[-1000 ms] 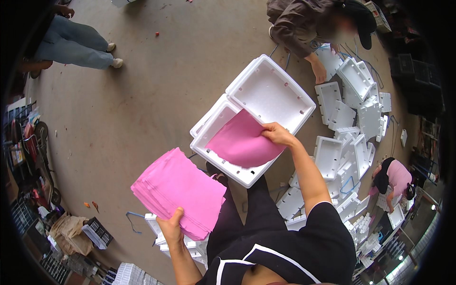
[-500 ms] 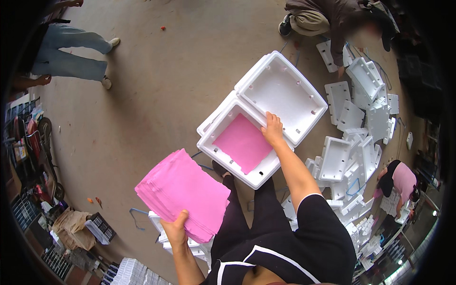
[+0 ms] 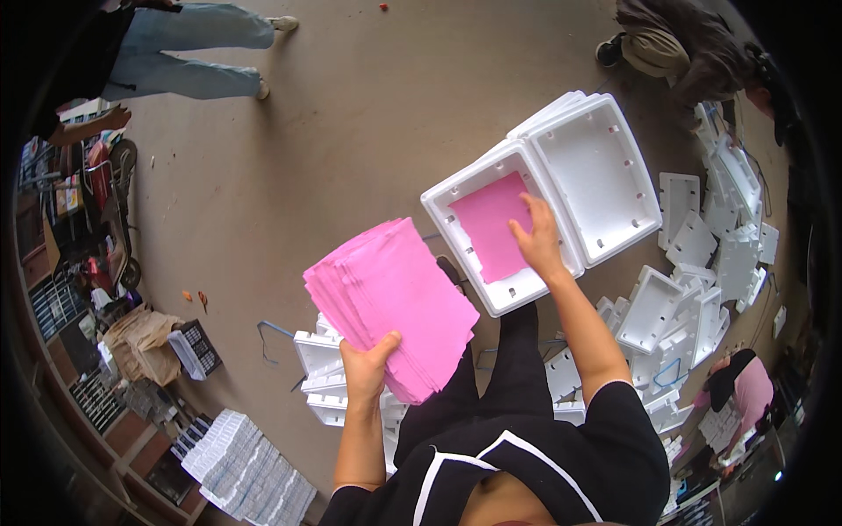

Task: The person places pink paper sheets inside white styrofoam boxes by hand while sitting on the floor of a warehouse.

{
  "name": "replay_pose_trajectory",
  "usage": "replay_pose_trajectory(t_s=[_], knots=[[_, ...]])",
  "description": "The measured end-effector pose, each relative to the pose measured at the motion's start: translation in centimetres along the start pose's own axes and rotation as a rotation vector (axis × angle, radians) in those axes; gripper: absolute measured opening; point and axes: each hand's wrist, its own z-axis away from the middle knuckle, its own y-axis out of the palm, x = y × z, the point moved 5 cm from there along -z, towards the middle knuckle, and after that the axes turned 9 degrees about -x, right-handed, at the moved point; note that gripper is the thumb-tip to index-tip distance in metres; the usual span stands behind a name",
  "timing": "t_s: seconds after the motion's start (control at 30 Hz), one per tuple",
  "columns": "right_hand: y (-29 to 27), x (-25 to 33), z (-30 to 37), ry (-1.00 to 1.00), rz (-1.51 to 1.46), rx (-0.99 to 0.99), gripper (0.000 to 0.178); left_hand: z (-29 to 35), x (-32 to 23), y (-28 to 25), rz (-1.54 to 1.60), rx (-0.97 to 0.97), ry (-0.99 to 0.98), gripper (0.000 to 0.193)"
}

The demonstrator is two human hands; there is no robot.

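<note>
A thick stack of pink paper sheets [image 3: 403, 302] is in my left hand [image 3: 368, 364], with the thumb on top and the other fingers hidden under it. To the right stands a white foam box [image 3: 438, 210], where a pink sheet [image 3: 491, 230] lies flat on the bottom. My right hand [image 3: 539, 235] hovers over the right edge of that sheet, fingers apart, holding nothing I can see. A second white foam box [image 3: 601, 171] adjoins on the right, its inside bare white.
White foam boxes [image 3: 649, 307] lie heaped on the right, and others [image 3: 320, 355] stand left of my legs. A crouching person [image 3: 675, 53] is at the upper right, another person [image 3: 184, 53] at the upper left. A black crate [image 3: 195, 349] and stacked white trays [image 3: 241, 465] sit lower left.
My right hand has left the rim between the two boxes and moved over the pink sheet, its fingers spreading. The whole view has shifted; my left hand still holds the stack.
</note>
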Motion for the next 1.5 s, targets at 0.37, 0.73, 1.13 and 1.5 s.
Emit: replay_pose_trajectory(t_s=[0.37, 0.73, 1.13, 1.5], knots=[[-0.2, 17.2, 9.5, 0.143, -0.596, 0.788, 0.067, 1.4, -0.7, 0.7, 0.068, 0.057, 0.064, 0.028], [-4.9, 12.4, 6.0, 0.450, -0.605, 0.700, 0.030, 2.4, -1.1, 2.6, -0.097, 0.070, 0.132, 0.027], [-14.6, -26.0, -9.5, 0.511, 0.074, -0.038, 0.026, 1.5, 1.8, 4.9, -0.133, 0.045, 0.062, 0.037], [-8.5, -6.4, -7.2, 0.023, 0.007, -0.044, 0.032, 1.4, 0.9, 5.2, -0.070, 0.054, -0.014, 0.033]])
